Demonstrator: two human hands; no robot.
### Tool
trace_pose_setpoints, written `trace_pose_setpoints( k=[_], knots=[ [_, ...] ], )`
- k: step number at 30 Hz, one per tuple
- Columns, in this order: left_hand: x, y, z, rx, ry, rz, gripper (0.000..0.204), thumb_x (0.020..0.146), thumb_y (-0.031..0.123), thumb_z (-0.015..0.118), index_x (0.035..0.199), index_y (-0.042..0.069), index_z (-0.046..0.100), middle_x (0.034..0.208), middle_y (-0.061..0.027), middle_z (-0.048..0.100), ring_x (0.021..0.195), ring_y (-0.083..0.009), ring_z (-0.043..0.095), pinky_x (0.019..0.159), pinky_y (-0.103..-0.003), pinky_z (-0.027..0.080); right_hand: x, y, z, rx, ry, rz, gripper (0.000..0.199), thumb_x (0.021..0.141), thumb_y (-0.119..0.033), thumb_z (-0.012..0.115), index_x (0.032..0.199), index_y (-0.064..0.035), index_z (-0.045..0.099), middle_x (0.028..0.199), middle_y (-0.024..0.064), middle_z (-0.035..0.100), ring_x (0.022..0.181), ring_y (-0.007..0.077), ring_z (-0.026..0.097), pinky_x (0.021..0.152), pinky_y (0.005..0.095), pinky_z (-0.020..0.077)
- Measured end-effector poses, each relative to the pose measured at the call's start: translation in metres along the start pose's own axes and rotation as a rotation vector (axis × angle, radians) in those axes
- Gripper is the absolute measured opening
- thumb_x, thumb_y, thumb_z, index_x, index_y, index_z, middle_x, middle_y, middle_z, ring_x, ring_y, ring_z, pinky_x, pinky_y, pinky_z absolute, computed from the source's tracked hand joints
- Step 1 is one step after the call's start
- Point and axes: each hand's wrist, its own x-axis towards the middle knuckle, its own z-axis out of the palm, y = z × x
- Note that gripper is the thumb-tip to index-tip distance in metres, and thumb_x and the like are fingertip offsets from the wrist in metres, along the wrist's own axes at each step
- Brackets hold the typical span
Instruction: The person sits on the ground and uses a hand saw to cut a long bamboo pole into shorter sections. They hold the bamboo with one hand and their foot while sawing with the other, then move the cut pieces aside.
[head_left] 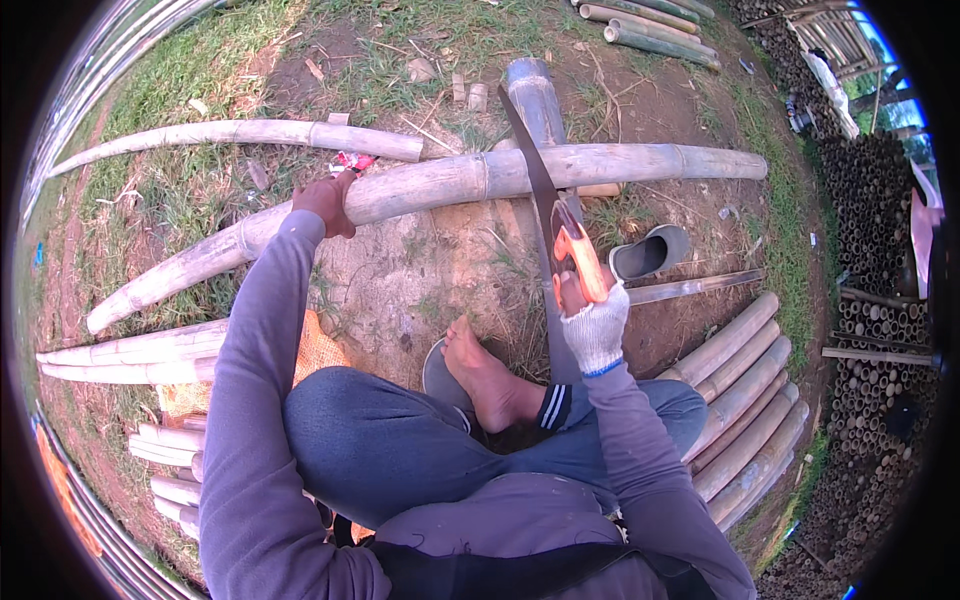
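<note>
One long bamboo pole (420, 190), far side, left to right over thicker bamboo piece (538, 98). Handsaw (541, 182) across pole's right half. Left hand (325, 204): fingers gripping pole's left part. Right hand (590, 312): fingers closed round saw's orange handle (588, 262).

From here I see an orange saw handle (588, 264), dark brown blade (531, 152), pale greyish-tan bamboo pole (420, 190), white glove (597, 332) edged in blue, and black cuff (553, 407) striped white.

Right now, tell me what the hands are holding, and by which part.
The right hand holds a saw by its orange handle. The left hand grips a bamboo pole partway along, left of the saw.
</note>
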Motion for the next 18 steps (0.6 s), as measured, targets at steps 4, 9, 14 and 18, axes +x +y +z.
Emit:
trace_pose_setpoints(
  k=[4, 9, 14, 18],
  knots=[
    [-0.009, 0.005, 0.005, 0.019, -0.012, 0.014, 0.097, 0.061, 0.029, 0.097, 0.146, 0.022, 0.051, 0.131, -0.0138, 0.071, 0.128, -0.0405, 0.065, 0.114, -0.066, 0.041, -0.12, 0.01, -0.067, 0.046, -0.061, 0.154, 0.017, 0.097, -0.011, 0.069, 0.103, 0.0045, 0.065, 0.077, 0.0113, 0.065, 0.062, 0.0209, 0.065, 0.057, 0.0342, 0.0508],
    [-0.008, 0.013, 0.0, 0.001, -0.037, 0.011, 0.1, 0.06, 0.028, 0.097, 0.148, 0.023, 0.05, 0.136, -0.0132, 0.068, 0.13, -0.0399, 0.063, 0.116, -0.067, 0.039, -0.025, 0.022, -0.004, 0.003, 0.041, -0.05, 0.021, 0.099, -0.016, 0.071, 0.099, 0.0036, 0.065, 0.071, 0.0073, 0.064, 0.057, 0.0168, 0.064, 0.055, 0.0333, 0.0507],
    [-0.006, 0.014, -0.008, 0.002, -0.098, 0.018, 0.101, 0.061, 0.03, 0.097, 0.15, 0.024, 0.049, 0.142, -0.0133, 0.066, 0.136, -0.0398, 0.059, 0.119, -0.067, 0.037, 0.057, 0.011, 0.034, -0.102, 0.098, -0.103, 0.021, 0.095, -0.016, 0.075, 0.097, 0.0032, 0.066, 0.075, 0.0125, 0.067, 0.064, 0.0265, 0.066, 0.061, 0.0383, 0.051],
    [-0.009, 0.001, -0.001, 0.011, -0.06, 0.005, 0.102, 0.061, 0.029, 0.097, 0.15, 0.023, 0.049, 0.142, -0.0141, 0.066, 0.136, -0.0406, 0.059, 0.117, -0.066, 0.038, -0.058, 0.005, -0.023, 0.109, -0.047, 0.077, 0.021, 0.1, -0.017, 0.071, 0.104, 0.0027, 0.063, 0.07, 0.0047, 0.064, 0.055, 0.0121, 0.061, 0.052, 0.0282, 0.0485]
  ],
)
